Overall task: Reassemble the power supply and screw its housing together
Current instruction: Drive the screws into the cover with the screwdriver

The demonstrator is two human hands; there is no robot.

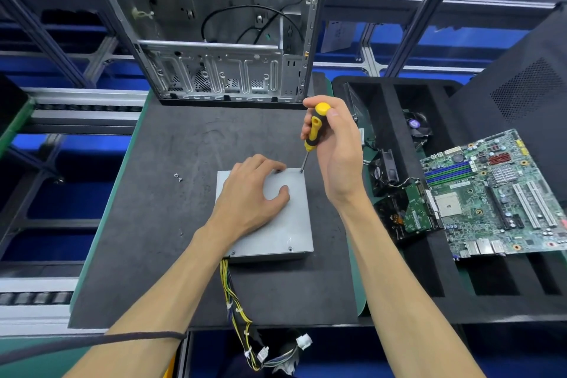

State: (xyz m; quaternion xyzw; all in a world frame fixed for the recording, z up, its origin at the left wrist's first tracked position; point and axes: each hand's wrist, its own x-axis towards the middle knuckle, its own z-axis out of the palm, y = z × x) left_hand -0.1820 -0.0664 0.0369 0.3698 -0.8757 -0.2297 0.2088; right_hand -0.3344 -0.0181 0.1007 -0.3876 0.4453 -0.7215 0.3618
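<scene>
Top of the frame, an open computer case [214,24] stands upright at the far edge of the dark table [159,224], bare metal inside with a black cable looping through it. Over on the right, a black foam tray [395,120] holds parts in its slots, and a green circuit board [497,193] lies tilted across it, with small fans [385,170] just to its left. Centre frame, the grey power supply [285,224] lies flat on the table, lid on, two screws showing along its near edge, and its bundle of yellow and black wires [234,301] trails off the near side toward the bottom of the frame. The left hand [254,193] is spread on the lid, fingers fairly straight and pressing down. The right hand [334,144] has a closed grip round the yellow and black screwdriver [313,132], held nearly upright, tip planted at the lid's far right corner. Left of the supply, well apart, small loose screws [178,177] sit on the table.
</scene>
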